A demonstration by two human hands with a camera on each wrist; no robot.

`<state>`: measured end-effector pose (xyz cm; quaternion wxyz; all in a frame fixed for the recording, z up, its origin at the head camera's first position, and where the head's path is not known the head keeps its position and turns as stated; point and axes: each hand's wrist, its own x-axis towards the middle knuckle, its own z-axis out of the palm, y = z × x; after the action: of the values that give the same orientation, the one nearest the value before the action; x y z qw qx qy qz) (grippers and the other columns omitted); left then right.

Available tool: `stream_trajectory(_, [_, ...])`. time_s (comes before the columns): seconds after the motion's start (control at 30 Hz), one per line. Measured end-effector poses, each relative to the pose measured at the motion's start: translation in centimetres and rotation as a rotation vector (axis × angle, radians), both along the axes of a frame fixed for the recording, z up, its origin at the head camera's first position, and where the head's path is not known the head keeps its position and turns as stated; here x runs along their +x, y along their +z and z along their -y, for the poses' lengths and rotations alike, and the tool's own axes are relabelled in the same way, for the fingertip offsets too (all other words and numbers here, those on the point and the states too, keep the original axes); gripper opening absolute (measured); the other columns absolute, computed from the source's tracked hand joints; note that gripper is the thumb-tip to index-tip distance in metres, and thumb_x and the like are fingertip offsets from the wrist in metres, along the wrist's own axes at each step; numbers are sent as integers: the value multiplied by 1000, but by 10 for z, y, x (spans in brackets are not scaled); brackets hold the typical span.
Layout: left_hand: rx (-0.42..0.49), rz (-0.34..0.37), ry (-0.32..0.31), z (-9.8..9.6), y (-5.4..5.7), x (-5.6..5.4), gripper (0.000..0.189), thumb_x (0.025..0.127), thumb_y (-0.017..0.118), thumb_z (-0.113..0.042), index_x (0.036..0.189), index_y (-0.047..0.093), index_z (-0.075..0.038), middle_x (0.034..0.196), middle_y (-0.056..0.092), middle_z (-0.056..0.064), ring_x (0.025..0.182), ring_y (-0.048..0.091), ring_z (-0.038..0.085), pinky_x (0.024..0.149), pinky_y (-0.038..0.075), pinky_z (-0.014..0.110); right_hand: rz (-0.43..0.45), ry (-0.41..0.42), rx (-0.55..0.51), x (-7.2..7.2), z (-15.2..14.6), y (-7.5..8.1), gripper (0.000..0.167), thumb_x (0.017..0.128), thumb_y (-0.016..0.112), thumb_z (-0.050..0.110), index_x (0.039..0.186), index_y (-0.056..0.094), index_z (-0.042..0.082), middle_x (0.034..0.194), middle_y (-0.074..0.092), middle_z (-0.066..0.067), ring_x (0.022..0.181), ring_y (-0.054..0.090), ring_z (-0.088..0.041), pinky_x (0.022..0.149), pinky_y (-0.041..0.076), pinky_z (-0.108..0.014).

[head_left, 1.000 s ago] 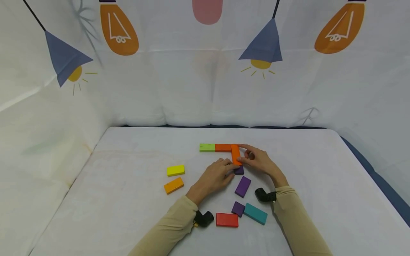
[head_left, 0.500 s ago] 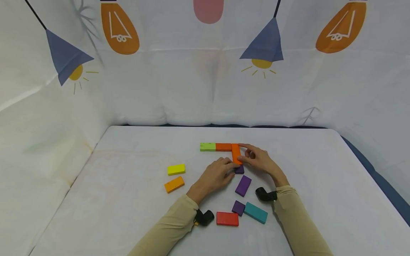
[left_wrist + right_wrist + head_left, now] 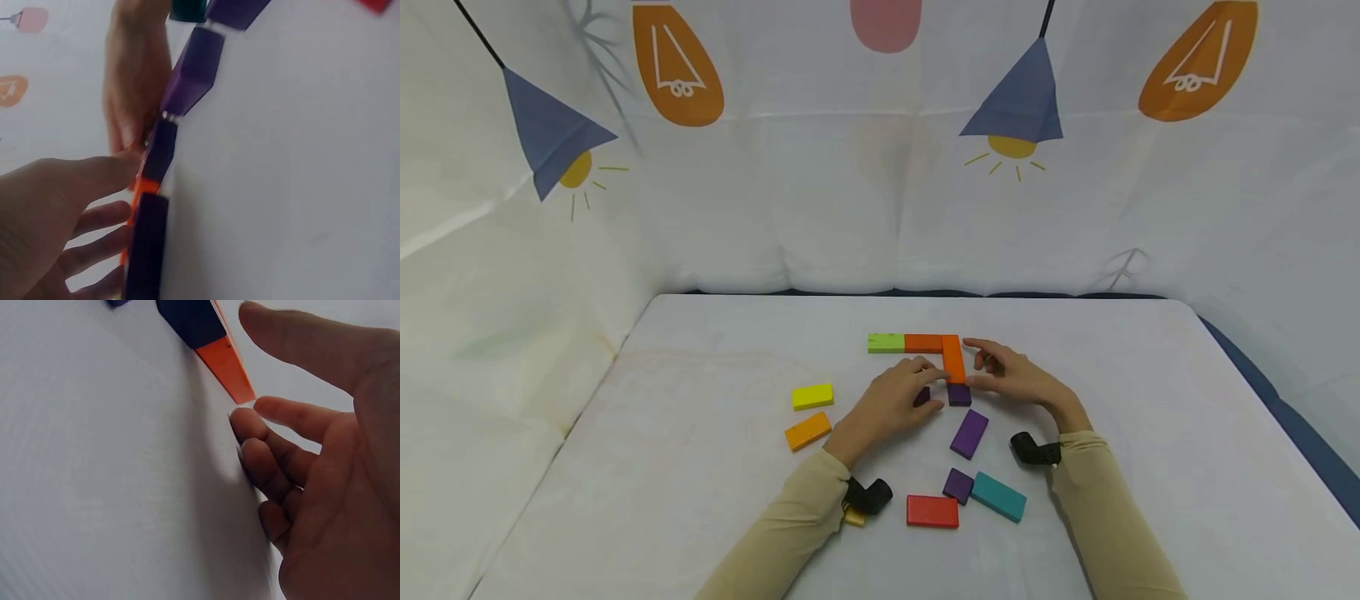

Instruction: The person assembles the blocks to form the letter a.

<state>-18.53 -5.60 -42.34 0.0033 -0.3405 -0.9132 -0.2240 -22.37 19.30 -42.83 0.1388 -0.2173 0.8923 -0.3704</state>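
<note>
An orange block (image 3: pixel 952 360) stands at right angles to a red-orange block (image 3: pixel 922 343), which meets a lime green block (image 3: pixel 886 343). Below the orange block's near end sits a dark purple block (image 3: pixel 958 395). My left hand (image 3: pixel 891 402) is just left of these, its index fingertip right at the orange block's edge and its thumb apart from the fingers. Another dark purple block (image 3: pixel 922 397) shows partly under it. To the right, my right hand (image 3: pixel 1018 377) hovers beside the orange block with relaxed fingers; the right wrist view shows nothing in its grasp.
Nearer me lie a purple block (image 3: pixel 969 434), a small purple block (image 3: pixel 958 486), a teal block (image 3: pixel 998 497) and a red block (image 3: pixel 932 512). A yellow block (image 3: pixel 812 397) and an amber block (image 3: pixel 808 432) lie left on the white table (image 3: pixel 662 467).
Both hands have drawn apart from the orange block, the left one leftward with its thumb and fingers spreading, the right one slightly rightward. A dark purple block now shows under the left hand.
</note>
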Motion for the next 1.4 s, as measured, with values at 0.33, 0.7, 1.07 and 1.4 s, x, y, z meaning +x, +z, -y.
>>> stream_trajectory(0.33, [-129,185,-15,33,14,-15,50,84,70,-36,130,57,-20,121,57,-1,98,52,10,87,46,28,17,4,32,2,1,2,73,84,69,39,145,35,16,105,46,-5,94,41,-21,75,35,-35])
stream_trajectory(0.7, [-142,188,-38,36,22,-15,49,83,73,-31,127,60,-17,115,58,1,91,51,11,79,46,27,2,-15,59,9,-1,5,71,84,69,39,144,37,18,106,47,-5,97,40,-22,77,32,-37])
stream_trajectory(1.07, [-158,179,-48,32,23,-15,45,84,72,-29,126,61,-16,111,58,1,90,50,11,78,45,26,-5,-19,58,8,-3,5,70,84,69,40,143,39,17,105,46,-5,98,39,-21,78,32,-37])
stream_trajectory(1.4, [-158,164,-17,36,28,-14,43,84,72,-28,124,62,-18,112,58,1,92,50,12,78,46,27,-12,-1,48,5,3,12,70,84,69,36,143,38,16,106,46,-7,99,39,-23,79,31,-38])
